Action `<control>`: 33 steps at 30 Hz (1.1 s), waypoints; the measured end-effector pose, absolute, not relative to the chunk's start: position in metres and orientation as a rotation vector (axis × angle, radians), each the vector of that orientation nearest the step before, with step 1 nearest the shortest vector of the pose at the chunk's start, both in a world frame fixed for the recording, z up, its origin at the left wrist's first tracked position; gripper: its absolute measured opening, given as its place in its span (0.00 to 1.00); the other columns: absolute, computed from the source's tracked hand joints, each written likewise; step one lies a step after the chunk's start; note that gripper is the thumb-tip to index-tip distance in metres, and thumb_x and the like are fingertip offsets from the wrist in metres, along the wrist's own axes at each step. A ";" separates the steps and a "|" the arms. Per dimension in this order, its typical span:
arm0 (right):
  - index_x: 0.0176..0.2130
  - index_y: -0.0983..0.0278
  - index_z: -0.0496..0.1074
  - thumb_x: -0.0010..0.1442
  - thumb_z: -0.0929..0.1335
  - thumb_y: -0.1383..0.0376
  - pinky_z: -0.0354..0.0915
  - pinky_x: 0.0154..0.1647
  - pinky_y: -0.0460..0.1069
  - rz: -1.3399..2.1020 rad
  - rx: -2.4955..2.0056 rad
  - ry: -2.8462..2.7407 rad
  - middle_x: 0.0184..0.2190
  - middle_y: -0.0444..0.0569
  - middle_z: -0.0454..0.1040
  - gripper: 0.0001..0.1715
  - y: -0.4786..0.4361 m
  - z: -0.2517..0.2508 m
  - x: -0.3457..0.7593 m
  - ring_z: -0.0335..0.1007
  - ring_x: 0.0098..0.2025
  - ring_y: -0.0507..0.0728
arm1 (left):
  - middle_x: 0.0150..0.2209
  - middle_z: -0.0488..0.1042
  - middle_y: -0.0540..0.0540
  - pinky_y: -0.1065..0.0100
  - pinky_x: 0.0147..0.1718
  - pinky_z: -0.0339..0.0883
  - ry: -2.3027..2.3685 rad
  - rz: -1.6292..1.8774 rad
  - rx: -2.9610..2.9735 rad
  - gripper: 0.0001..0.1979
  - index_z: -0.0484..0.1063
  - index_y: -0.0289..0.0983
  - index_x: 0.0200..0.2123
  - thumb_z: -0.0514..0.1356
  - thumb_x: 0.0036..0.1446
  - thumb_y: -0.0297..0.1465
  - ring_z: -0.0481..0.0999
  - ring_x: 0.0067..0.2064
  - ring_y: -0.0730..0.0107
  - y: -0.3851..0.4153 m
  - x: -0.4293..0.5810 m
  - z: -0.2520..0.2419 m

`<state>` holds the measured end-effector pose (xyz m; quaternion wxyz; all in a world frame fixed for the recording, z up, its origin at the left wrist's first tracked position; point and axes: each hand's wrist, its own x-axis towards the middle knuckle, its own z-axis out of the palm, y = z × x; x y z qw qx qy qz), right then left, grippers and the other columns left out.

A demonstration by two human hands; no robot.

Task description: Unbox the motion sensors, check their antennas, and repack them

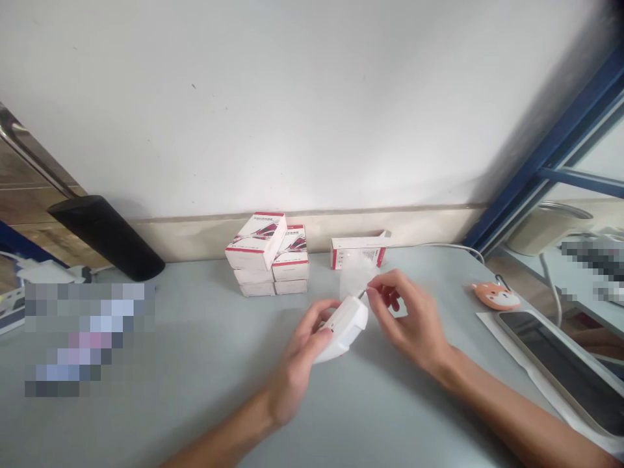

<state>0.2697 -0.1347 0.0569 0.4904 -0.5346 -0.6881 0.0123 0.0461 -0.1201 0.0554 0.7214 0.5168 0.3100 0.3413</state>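
The left hand [305, 364] is closed around a white plastic handheld device [345, 328], its fingers [319, 315] wrapped over the device's near end; the device is held up just above the grey table [205, 416], in the middle of the view, between both hands; the right hand [412, 318] is pinched shut on a slim metal tip [362, 294], which sits just beside the device's upper end, though whether the two touch is too small to tell; a clear plastic bag [355, 276] lies just behind the tip; beyond it, an open white carton [358, 250] lies against the wall, and a stack of red-and-white boxes [256, 250] stands to its left; to the right lie an orange fox-shaped pouch [494, 296] and a phone [560, 364] on a white sheet [487, 320]; a black cylinder [104, 237] leans at the far left.
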 end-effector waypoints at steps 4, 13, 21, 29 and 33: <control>0.43 0.57 0.69 0.70 0.67 0.69 0.65 0.29 0.49 0.014 -1.154 -1.787 0.32 0.44 0.75 0.06 -0.139 0.058 0.266 0.66 0.28 0.52 | 0.52 0.73 0.43 0.61 0.50 0.64 0.804 0.787 1.135 0.25 0.67 0.47 0.66 0.60 0.70 0.44 0.72 0.50 0.56 -0.121 0.047 0.053; 0.49 0.56 0.68 0.70 0.67 0.72 0.68 0.30 0.49 0.011 -1.054 -1.911 0.40 0.47 0.77 0.12 -0.140 0.054 0.266 0.70 0.31 0.52 | 0.58 0.74 0.42 0.60 0.56 0.61 0.823 0.795 1.264 0.22 0.72 0.45 0.63 0.59 0.70 0.42 0.70 0.58 0.51 -0.121 0.046 0.060; 0.51 0.57 0.69 0.70 0.67 0.72 0.68 0.30 0.47 0.023 -0.999 -1.987 0.41 0.48 0.77 0.13 -0.141 0.055 0.264 0.72 0.33 0.52 | 0.53 0.74 0.44 0.61 0.51 0.66 0.844 0.873 1.201 0.20 0.66 0.48 0.62 0.58 0.71 0.43 0.73 0.50 0.57 -0.118 0.048 0.056; 0.50 0.57 0.71 0.71 0.68 0.71 0.70 0.33 0.48 0.224 -0.989 -2.081 0.43 0.48 0.78 0.11 -0.145 0.054 0.262 0.73 0.34 0.52 | 0.44 0.77 0.44 0.63 0.43 0.66 0.735 0.874 1.010 0.19 0.68 0.42 0.60 0.57 0.70 0.40 0.73 0.42 0.62 -0.114 0.052 0.055; 0.47 0.56 0.72 0.73 0.66 0.67 0.68 0.34 0.48 0.370 -1.020 -1.858 0.38 0.45 0.77 0.07 -0.145 0.059 0.260 0.71 0.34 0.52 | 0.41 0.77 0.43 0.61 0.39 0.65 0.633 0.892 0.762 0.15 0.70 0.37 0.54 0.54 0.70 0.36 0.74 0.37 0.62 -0.110 0.055 0.060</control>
